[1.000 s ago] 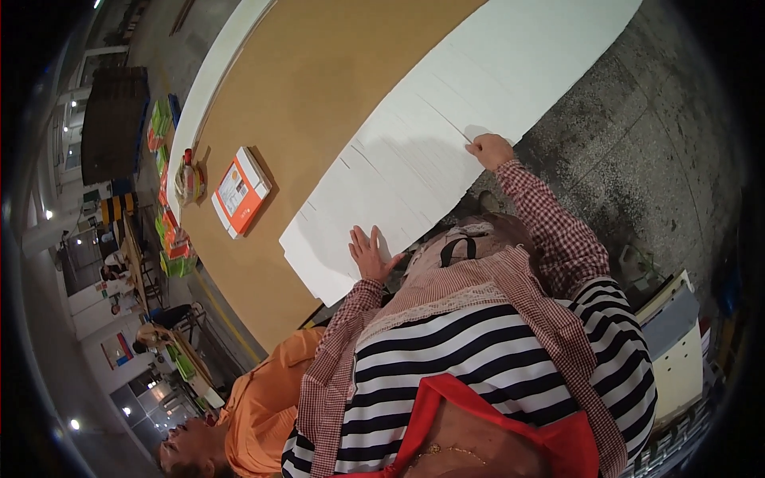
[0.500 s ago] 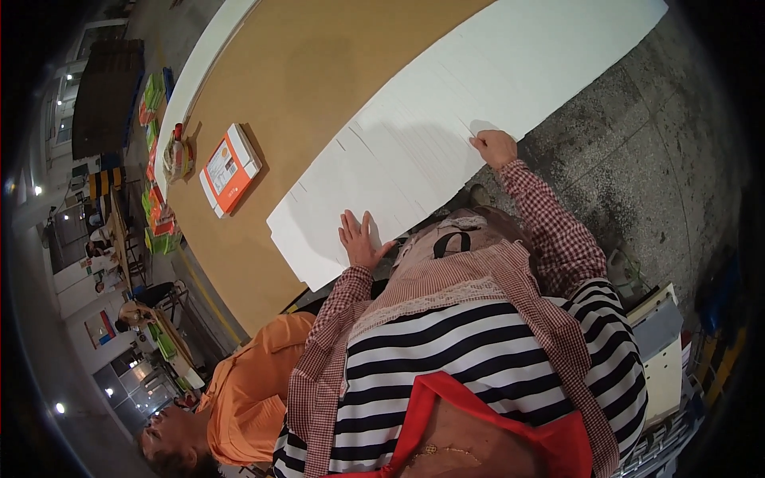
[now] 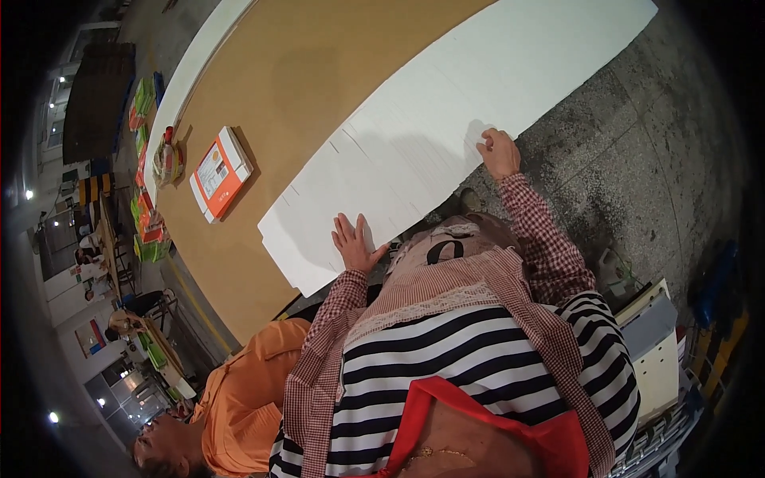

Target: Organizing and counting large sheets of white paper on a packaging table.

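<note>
My left hand (image 3: 352, 243) is flat on the near left end of a long white sheet (image 3: 414, 151), palm down, fingers spread wide and holding nothing. My right hand (image 3: 500, 153) is farther off to the right, at the sheet's near edge, with its fingers curled and the thumb near the forefinger; I cannot tell whether anything is pinched there. The sheet lies along the near side of a brown tabletop (image 3: 311, 88), running from near left to far right, with thin dark lines or slits across its surface. Beyond it on the left rests an orange and white box (image 3: 221, 177), and just left of that is a clear item with a red top (image 3: 168, 155). A person in orange (image 3: 251, 398) is close by on my left, and speckled grey floor (image 3: 613, 151) shows to the right.
</note>
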A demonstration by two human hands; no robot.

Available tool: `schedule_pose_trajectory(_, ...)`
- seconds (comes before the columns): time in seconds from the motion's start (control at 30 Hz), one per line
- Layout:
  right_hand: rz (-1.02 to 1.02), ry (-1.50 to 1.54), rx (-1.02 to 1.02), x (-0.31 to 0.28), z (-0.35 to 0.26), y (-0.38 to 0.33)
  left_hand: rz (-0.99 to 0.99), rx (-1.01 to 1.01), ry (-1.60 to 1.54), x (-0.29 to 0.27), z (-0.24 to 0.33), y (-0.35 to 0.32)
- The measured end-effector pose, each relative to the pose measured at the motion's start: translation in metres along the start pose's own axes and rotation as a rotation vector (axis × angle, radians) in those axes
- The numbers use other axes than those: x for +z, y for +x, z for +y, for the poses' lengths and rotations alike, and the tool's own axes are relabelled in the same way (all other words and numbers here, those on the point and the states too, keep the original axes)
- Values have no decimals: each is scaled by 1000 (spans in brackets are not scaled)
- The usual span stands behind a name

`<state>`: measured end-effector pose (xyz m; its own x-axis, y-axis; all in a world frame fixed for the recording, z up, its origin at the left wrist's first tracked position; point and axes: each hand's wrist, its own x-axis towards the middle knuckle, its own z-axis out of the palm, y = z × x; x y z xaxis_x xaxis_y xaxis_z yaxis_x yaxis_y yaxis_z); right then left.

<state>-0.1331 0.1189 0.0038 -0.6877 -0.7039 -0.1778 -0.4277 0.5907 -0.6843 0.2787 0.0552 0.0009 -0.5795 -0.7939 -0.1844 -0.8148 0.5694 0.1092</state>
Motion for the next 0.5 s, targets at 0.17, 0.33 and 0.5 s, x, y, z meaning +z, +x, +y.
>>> schedule_pose_trajectory(0.17, -18, -74, -33, 3, 5, 0, -3, 1, 0, 2, 0, 2)
schedule_pose_trajectory(0.33, -185, 160, 68, 1, 2, 17, -6, -8, 18, 4, -4, -1)
schedule_pose_trajectory(0.5, -301, -195, -15, 10, 9, 29, 32, 18, 15, 6, -6, -1)
